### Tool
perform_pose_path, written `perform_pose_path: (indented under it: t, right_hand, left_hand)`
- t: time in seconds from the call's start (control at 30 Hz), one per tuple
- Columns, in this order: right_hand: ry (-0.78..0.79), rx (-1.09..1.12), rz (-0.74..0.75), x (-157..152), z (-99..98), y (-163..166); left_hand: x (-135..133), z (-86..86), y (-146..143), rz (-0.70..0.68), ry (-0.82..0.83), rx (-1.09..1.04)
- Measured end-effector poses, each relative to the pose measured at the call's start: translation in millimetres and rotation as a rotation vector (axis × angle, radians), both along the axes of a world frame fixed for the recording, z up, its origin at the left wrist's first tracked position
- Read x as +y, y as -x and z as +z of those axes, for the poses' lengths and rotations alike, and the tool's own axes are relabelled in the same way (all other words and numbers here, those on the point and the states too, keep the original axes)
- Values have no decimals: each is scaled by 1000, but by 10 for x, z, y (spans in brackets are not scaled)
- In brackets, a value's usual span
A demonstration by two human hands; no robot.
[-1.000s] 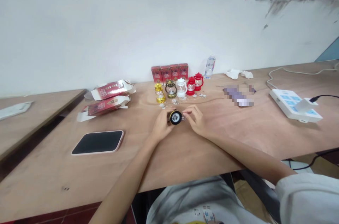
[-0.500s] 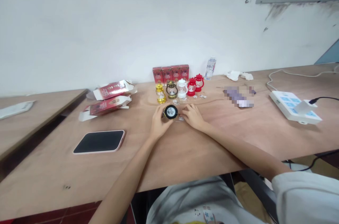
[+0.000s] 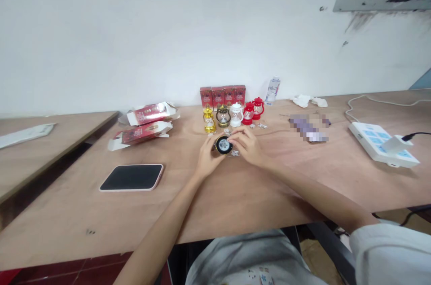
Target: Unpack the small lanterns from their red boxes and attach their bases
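My left hand [image 3: 207, 159] is closed around a small dark lantern [image 3: 223, 145], turned so that its round black base with a pale centre faces me. At the base's right edge are the bent fingertips of my right hand [image 3: 249, 146]; whatever they pinch is too small to make out. Just beyond my hands stand a gold lantern [image 3: 209, 122], a bronze one [image 3: 223, 116], a white one [image 3: 236, 115] and two red lanterns [image 3: 248, 114]. Small whitish bits [image 3: 235, 153] lie on the table below and behind my hands.
Red boxes [image 3: 223, 96] line the wall, with a clear bottle [image 3: 272, 90] to their right. Opened red cartons [image 3: 144, 133] and a phone [image 3: 132, 177] lie left. A white power strip [image 3: 382, 143] with cables and crumpled tissue [image 3: 301, 100] sit right on the wooden table [image 3: 235, 199].
My right hand has moved from beside the lantern onto its base, its fingertips now touching the edge. My left hand still holds the lantern. The whole view has shifted slightly.
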State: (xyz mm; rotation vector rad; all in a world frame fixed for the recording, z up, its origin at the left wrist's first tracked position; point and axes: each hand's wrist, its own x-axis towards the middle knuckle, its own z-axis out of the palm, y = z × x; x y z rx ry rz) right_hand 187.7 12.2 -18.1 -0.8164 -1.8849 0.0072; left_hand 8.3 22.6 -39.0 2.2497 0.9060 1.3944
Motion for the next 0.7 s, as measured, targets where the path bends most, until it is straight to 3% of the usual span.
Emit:
perform_pose_path:
  t: [0.33, 0.53, 0.6, 0.7]
  right_hand:
    - [-15, 25, 14, 3, 9, 98]
    - [-21, 160, -112, 127, -30, 41]
    - [36, 40, -152, 242, -99, -11]
    - [157, -375, -143, 382, -203, -74]
  left_hand:
    - [-19, 29, 3, 22, -19, 12]
    - [-2, 22, 19, 43, -13, -14]
    - [22, 6, 35, 54, 4, -40]
    - [56, -12, 61, 74, 23, -77]
